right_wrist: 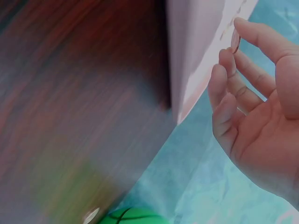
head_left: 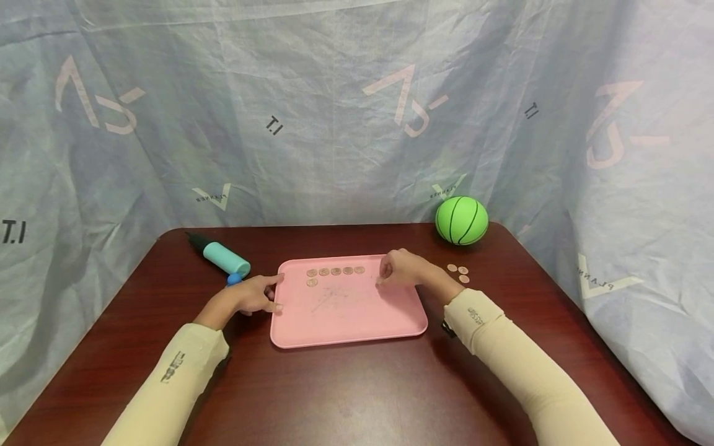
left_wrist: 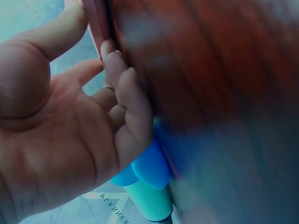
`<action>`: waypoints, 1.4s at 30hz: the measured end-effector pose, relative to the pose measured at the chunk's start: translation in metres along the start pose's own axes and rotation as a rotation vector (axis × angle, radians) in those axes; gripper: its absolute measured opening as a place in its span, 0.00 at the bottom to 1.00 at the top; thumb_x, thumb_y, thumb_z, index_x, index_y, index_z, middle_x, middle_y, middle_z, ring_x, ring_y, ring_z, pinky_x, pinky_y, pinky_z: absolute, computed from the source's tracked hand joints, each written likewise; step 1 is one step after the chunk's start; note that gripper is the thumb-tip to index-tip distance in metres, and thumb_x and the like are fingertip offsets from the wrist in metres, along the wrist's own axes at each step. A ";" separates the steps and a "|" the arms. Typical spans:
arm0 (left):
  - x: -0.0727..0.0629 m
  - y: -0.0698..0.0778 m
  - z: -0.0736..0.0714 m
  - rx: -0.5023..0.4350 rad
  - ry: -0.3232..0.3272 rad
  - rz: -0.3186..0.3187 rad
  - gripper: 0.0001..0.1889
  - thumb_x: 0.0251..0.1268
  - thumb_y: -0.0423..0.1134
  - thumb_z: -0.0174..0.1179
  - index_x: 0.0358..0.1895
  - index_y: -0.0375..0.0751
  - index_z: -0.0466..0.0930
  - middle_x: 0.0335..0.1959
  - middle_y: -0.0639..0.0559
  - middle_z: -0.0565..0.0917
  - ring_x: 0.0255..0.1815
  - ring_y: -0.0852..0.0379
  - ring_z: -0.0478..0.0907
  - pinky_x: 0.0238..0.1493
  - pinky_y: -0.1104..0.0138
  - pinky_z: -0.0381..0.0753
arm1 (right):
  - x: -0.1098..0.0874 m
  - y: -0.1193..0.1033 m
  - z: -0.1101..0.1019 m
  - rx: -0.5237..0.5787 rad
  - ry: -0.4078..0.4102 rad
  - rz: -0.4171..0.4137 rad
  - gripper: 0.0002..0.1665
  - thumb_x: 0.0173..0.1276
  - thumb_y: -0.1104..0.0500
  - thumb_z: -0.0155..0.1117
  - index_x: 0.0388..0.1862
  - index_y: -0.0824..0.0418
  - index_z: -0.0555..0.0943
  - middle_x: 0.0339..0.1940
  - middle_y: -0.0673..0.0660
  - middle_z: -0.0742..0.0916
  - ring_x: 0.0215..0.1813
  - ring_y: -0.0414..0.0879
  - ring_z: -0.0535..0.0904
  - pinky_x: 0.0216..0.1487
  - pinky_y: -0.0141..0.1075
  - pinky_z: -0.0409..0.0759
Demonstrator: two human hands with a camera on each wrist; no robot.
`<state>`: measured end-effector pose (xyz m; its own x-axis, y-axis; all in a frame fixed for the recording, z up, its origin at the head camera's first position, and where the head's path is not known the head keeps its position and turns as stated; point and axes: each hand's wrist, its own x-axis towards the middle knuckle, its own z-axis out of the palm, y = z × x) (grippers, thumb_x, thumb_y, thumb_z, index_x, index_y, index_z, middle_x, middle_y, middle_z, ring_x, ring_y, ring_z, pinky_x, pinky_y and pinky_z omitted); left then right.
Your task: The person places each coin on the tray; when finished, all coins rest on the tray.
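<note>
Now, between thumb and fingertip of the right hand [head_left: 403, 268], one thin coin [right_wrist: 235, 42], pinched low over the right half of the pink tray [head_left: 346, 322]. Remaining fingers bent, carrying nothing. Impossible to tell whether touching the tray floor or just above. Off to the left and slightly farther away, a neat row of five coins [head_left: 336, 271] along the tray's far side, plus a single coin [head_left: 312, 282] just on the near side of the row's left end. Over on the left, a light touch from the left hand [head_left: 256, 294], with thumb and forefinger spread against the tray's left rim, other fingers loosely bent. As for handling: probably light, stiff and hard to damage, but flat and likely slippery, so best taken by opposite edges. Similar story with the tray: light by the look of it, apt to slide, worth steadying at the rim. Out on the table [head_left: 334, 396] to the right, three loose coins [head_left: 463, 270], probably awkward to lift without a nail under the edge. Farther back, a green ball [head_left: 462, 221]; far left, a turquoise cylinder [head_left: 225, 258]; beside the left hand, a partly hidden blue thing [head_left: 234, 279].
</note>
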<state>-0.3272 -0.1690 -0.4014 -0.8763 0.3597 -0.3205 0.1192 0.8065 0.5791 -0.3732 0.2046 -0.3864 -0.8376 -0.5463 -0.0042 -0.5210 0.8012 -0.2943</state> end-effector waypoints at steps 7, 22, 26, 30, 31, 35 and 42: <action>-0.001 -0.002 0.001 -0.015 0.002 -0.042 0.47 0.60 0.45 0.71 0.79 0.42 0.54 0.40 0.46 0.72 0.33 0.53 0.72 0.29 0.61 0.78 | 0.022 -0.026 0.010 -0.046 -0.087 -0.065 0.06 0.55 0.52 0.76 0.26 0.50 0.85 0.26 0.41 0.85 0.31 0.36 0.78 0.36 0.32 0.78; 0.000 0.009 0.003 0.237 0.061 0.030 0.45 0.57 0.47 0.73 0.74 0.33 0.61 0.69 0.30 0.58 0.66 0.37 0.65 0.62 0.49 0.71 | 0.054 -0.065 0.027 -0.019 -0.138 -0.041 0.06 0.59 0.56 0.74 0.35 0.55 0.87 0.34 0.46 0.87 0.35 0.38 0.78 0.42 0.32 0.76; 0.003 0.010 0.001 0.292 0.065 0.032 0.46 0.55 0.48 0.74 0.73 0.31 0.62 0.71 0.33 0.57 0.70 0.36 0.61 0.66 0.47 0.67 | 0.059 -0.076 0.031 0.030 -0.128 -0.006 0.06 0.60 0.57 0.74 0.35 0.56 0.87 0.35 0.47 0.87 0.34 0.38 0.76 0.40 0.30 0.74; 0.004 0.010 0.000 0.287 0.063 0.036 0.46 0.54 0.47 0.75 0.73 0.30 0.63 0.72 0.33 0.57 0.71 0.36 0.61 0.67 0.47 0.66 | 0.062 -0.084 0.033 0.037 -0.118 0.019 0.06 0.61 0.56 0.74 0.35 0.56 0.87 0.32 0.46 0.85 0.33 0.39 0.75 0.37 0.30 0.73; 0.004 0.010 0.000 0.289 0.063 0.037 0.46 0.54 0.47 0.75 0.73 0.30 0.62 0.72 0.32 0.56 0.71 0.36 0.60 0.67 0.47 0.65 | 0.063 -0.087 0.034 0.036 -0.118 0.020 0.07 0.61 0.56 0.74 0.35 0.56 0.87 0.31 0.46 0.85 0.32 0.39 0.74 0.37 0.31 0.74; 0.003 0.013 -0.001 0.311 0.061 0.040 0.46 0.55 0.47 0.75 0.72 0.29 0.62 0.74 0.33 0.55 0.73 0.35 0.58 0.68 0.48 0.64 | 0.065 -0.093 0.033 0.034 -0.115 0.037 0.07 0.61 0.54 0.74 0.35 0.55 0.87 0.33 0.46 0.85 0.33 0.39 0.76 0.39 0.32 0.75; 0.002 0.021 -0.003 0.371 0.054 0.034 0.46 0.55 0.48 0.74 0.72 0.29 0.63 0.75 0.34 0.56 0.74 0.36 0.57 0.70 0.48 0.62 | 0.069 -0.094 0.035 0.034 -0.106 0.088 0.06 0.61 0.54 0.74 0.35 0.53 0.87 0.36 0.46 0.86 0.37 0.40 0.78 0.42 0.33 0.77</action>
<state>-0.3279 -0.1520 -0.3879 -0.8911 0.3719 -0.2602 0.3009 0.9132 0.2747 -0.3759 0.0830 -0.3923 -0.8568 -0.4985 -0.1320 -0.4391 0.8394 -0.3203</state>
